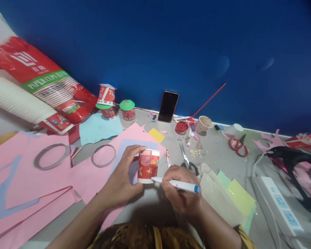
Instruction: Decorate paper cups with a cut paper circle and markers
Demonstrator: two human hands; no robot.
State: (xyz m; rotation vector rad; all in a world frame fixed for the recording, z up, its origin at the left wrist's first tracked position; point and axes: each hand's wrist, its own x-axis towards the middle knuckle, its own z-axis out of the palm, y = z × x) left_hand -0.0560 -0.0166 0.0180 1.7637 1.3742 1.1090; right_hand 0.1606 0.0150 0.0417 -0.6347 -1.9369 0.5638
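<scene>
Between the thumb and fingers of my left hand (124, 173) is a red paper cup (145, 170) with a white band along its lower edge and printed patterns. It is held upside down or upright; I cannot tell which. My right hand (182, 188) grips a white marker (182, 185) with a blue end. The marker's tip meets the cup's side near the lower white band. A pair of black-handled scissors (188, 162) lies just beyond my right hand, and a slim red-and-white tool (168, 158) lies beside the cup.
Pink paper (85, 176) and two tape rings (103, 155) cover the left. A pack of paper cups (52, 83) leans there. Decorated cups (106, 100) and a phone (168, 106) stand along the blue wall. Red scissors (238, 147) and a power strip (282, 204) lie right.
</scene>
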